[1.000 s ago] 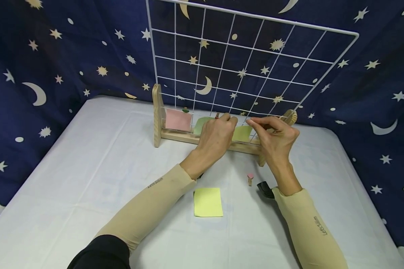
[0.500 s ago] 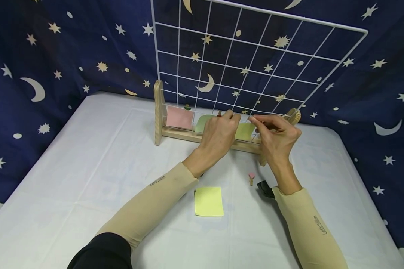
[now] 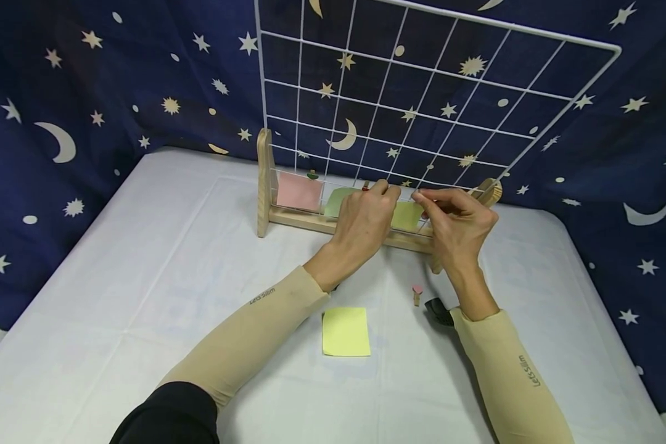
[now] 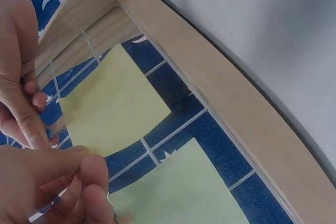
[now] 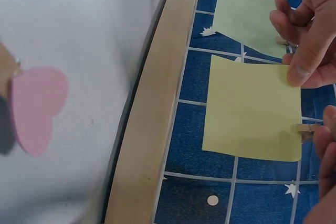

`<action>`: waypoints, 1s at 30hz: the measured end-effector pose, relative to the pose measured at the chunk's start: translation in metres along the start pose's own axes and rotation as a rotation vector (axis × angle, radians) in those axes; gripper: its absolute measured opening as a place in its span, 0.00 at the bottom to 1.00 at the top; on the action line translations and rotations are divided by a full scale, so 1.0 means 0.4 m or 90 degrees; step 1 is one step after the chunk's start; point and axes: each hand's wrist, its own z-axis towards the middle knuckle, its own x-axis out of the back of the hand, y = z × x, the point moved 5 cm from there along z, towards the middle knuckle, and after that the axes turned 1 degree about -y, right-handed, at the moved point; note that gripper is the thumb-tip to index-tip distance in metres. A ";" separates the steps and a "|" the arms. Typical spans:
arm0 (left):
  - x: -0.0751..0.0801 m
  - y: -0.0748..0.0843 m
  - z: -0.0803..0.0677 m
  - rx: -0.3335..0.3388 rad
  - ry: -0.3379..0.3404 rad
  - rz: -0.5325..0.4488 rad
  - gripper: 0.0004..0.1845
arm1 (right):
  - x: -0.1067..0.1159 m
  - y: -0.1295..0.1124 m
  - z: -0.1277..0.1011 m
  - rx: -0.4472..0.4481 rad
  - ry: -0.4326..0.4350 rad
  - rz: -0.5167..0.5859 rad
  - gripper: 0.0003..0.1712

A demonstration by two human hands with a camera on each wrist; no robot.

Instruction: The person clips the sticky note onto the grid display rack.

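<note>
A white wire grid (image 3: 438, 80) stands in a wooden stand (image 3: 305, 221) at the back of the table. Along its lowest wire hang a pink note (image 3: 298, 192), a green note (image 3: 337, 201) and a yellow-green note (image 3: 406, 216). My left hand (image 3: 387, 192) pinches the top corner of the yellow-green note (image 5: 252, 111) against the wire. My right hand (image 3: 420, 198) pinches a small wooden clothespin (image 5: 308, 128) at that note's upper edge. In the left wrist view the fingers of both hands meet at the yellow-green note (image 4: 113, 106).
A loose yellow sticky note (image 3: 345, 332) lies on the white tablecloth (image 3: 144, 296) in front of me. A clothespin with a pink heart (image 3: 417, 295) stands near my right wrist. Dark blue star-patterned fabric (image 3: 89, 92) closes in the back and sides.
Both hands stay at the yellow-green note on the grid. The head view has shifted slightly; nothing else visibly moved.
</note>
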 end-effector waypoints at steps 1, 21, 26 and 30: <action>0.000 -0.001 -0.001 0.001 0.001 0.000 0.07 | -0.001 -0.001 0.000 -0.001 0.001 -0.005 0.04; -0.002 -0.024 -0.006 0.018 -0.030 0.015 0.11 | -0.019 -0.009 0.011 -0.005 -0.022 0.019 0.04; -0.001 -0.019 -0.002 0.017 -0.045 0.035 0.13 | -0.018 -0.007 0.006 -0.010 -0.049 -0.010 0.04; -0.002 -0.017 -0.001 0.018 -0.050 0.042 0.15 | -0.017 -0.005 0.003 -0.001 -0.050 -0.022 0.04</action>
